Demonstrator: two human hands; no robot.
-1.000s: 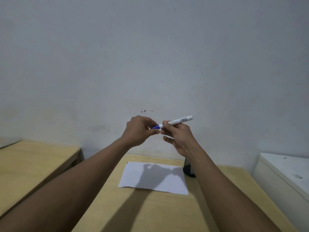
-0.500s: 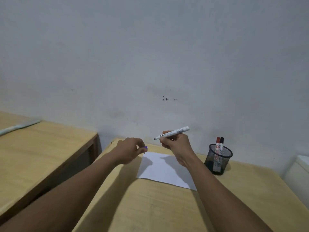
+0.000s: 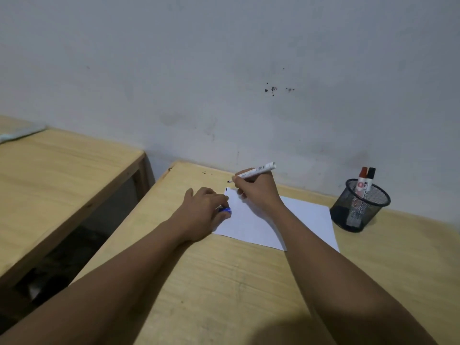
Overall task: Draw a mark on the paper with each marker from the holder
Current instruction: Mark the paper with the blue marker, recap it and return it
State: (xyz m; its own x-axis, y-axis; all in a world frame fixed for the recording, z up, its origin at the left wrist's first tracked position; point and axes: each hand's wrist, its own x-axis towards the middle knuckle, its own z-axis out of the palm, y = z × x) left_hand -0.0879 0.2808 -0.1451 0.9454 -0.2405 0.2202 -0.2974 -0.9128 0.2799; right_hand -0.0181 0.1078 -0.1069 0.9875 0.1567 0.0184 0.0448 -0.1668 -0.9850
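Note:
A white sheet of paper (image 3: 306, 220) lies on the wooden table (image 3: 236, 282). My right hand (image 3: 256, 190) grips an uncapped white marker (image 3: 258, 169), its dark tip pointing left just above the paper's far left corner. A short dark mark (image 3: 226, 189) shows at that corner. My left hand (image 3: 204, 210) rests on the paper's left edge and pinches the blue cap (image 3: 225, 210). A black mesh holder (image 3: 359, 207) stands right of the paper with a red-capped marker (image 3: 361, 181) and a black-capped marker (image 3: 370, 178) upright in it.
A second wooden table (image 3: 62, 175) stands to the left across a dark gap (image 3: 82, 242). A pale flat object (image 3: 22, 134) lies at its far end. A grey wall (image 3: 224, 70) runs right behind both tables.
The cap came off the marker and stayed in my left hand. Both hands dropped from mid-air to the paper; the marker tip now hovers at the sheet's far left corner.

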